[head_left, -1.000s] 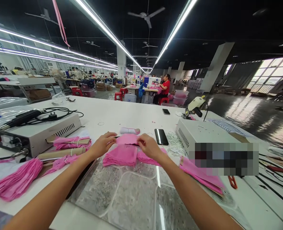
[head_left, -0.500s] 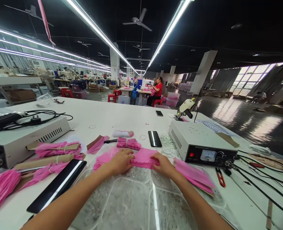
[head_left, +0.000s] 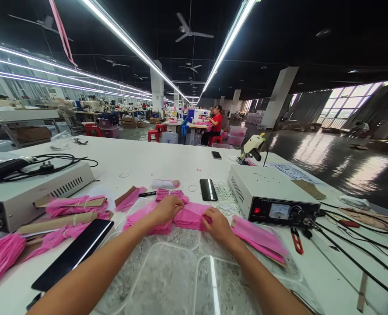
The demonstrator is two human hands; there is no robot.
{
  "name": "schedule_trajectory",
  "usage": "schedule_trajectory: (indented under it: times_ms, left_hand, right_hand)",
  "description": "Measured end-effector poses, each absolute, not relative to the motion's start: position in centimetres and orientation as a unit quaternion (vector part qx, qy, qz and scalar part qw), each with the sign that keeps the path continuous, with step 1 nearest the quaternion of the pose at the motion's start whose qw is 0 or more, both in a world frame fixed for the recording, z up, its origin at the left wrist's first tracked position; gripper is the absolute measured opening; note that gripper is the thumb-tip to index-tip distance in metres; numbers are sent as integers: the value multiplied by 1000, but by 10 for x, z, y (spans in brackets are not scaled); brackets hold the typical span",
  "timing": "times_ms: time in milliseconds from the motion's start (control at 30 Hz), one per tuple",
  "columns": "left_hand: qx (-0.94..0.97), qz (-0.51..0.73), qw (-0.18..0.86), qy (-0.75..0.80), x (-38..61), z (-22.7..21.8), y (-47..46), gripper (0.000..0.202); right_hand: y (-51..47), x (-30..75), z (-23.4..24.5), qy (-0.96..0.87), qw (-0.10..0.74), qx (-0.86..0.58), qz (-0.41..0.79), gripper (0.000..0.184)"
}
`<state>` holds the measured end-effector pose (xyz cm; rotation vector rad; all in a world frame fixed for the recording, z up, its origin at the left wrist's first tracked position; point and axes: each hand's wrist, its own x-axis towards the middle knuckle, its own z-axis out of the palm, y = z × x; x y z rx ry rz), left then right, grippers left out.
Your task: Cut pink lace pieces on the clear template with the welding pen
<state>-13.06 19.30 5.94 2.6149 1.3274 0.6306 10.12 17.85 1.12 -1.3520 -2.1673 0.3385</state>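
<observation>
The right-hand stack of pink cloth [head_left: 191, 217] lies between the two hands, on the clear plastic sheet [head_left: 169, 273] over the white surface [head_left: 141, 153]. Its long axis runs sideways, from one hand's fingers to the other's, and both hands are about equally near. The left hand [head_left: 166, 210] reaches across the other pink stack [head_left: 137, 222], palm down, its fingers bent and touching the far left corner; its thumb is hidden, so I cannot tell whether it grips. The right hand [head_left: 217, 224] comes in from the right, wrist low, thumb and forefinger nearly closed, seeming to pinch the right edge; how many layers is unclear. A tied pink bundle [head_left: 171, 194] lies just beyond.
</observation>
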Motion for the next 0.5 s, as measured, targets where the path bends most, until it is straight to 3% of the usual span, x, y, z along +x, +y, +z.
schedule_trajectory:
  times_ms: [133,500]
  left_hand:
    - [880,198,84,423,-136,64,164,21]
    - [905,86,141,392,-201,56,53,26]
  right_hand:
    - [166,107,20,-802,269,-522,108,23]
    - [70,88,25,-885,150,-381,220,17]
